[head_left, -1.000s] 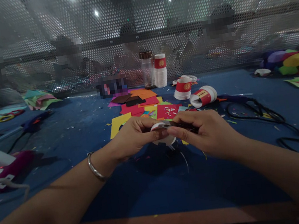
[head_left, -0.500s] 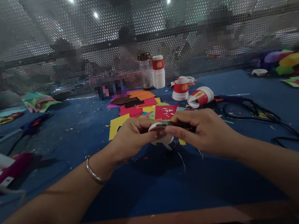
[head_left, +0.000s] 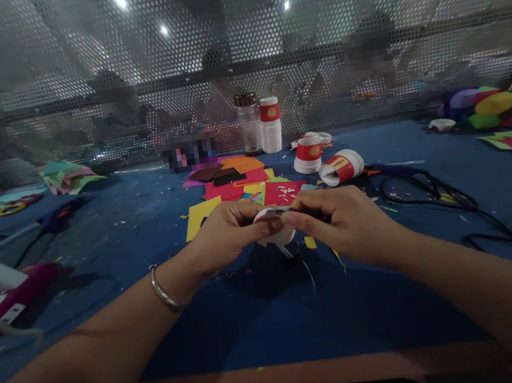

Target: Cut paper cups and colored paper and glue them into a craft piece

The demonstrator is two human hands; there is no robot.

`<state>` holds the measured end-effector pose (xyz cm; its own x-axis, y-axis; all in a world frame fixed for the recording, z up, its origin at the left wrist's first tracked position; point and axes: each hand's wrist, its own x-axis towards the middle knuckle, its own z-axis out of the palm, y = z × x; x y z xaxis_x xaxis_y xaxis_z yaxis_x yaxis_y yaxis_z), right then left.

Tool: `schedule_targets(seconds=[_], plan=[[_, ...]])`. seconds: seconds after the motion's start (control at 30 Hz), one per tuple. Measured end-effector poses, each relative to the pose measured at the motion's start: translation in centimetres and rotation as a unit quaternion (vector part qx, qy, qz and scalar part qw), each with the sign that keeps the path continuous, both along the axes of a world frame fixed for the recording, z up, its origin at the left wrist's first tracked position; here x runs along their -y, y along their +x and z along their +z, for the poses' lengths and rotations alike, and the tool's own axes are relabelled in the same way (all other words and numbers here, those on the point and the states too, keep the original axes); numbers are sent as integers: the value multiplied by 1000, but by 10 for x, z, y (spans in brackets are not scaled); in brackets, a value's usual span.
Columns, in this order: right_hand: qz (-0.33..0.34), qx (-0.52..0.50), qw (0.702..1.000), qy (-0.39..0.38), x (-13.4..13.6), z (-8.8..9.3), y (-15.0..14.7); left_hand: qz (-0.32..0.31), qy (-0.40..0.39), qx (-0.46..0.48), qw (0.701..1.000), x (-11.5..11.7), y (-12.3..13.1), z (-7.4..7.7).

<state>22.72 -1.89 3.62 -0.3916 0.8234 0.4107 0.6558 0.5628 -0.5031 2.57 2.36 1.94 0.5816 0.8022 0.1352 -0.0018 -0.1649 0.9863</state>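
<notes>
My left hand (head_left: 226,233) and my right hand (head_left: 338,220) meet over the middle of the blue table (head_left: 266,319). Between them sits a white paper cup (head_left: 276,235), its rim facing me, gripped by the curled fingers of my left hand. My right hand pinches a thin dark piece (head_left: 294,211) across the cup's top; I cannot make out what it is. Thin white strips (head_left: 307,267) hang below the cup. A metal bangle (head_left: 161,290) circles my left wrist.
Coloured paper squares (head_left: 235,185) lie behind my hands. Beyond them are red-and-white cups (head_left: 311,153), one on its side (head_left: 342,167), a cup stack (head_left: 269,124) and a clear bottle (head_left: 248,123). Black cables (head_left: 436,195) run right. A purple tool (head_left: 14,294) lies left. People sit behind a perforated screen (head_left: 74,84).
Both hands with the cup have stayed together and shifted only slightly; the view has drifted a little. Nothing was let go.
</notes>
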Motion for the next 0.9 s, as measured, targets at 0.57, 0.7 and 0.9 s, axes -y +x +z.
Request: schedule_targets(seconds=[0.57, 0.7, 0.9], plan=[[-79, -74, 993, -38, -10, 0, 6, 18, -74, -9, 997, -3, -4, -1], [-101, -84, 989, -69, -17, 0, 12, 40, -101, 15, 994, -4, -2, -2], [-118, -36, 989, -82, -24, -3, 16, 54, -136, 41, 988, -3, -1, 0]])
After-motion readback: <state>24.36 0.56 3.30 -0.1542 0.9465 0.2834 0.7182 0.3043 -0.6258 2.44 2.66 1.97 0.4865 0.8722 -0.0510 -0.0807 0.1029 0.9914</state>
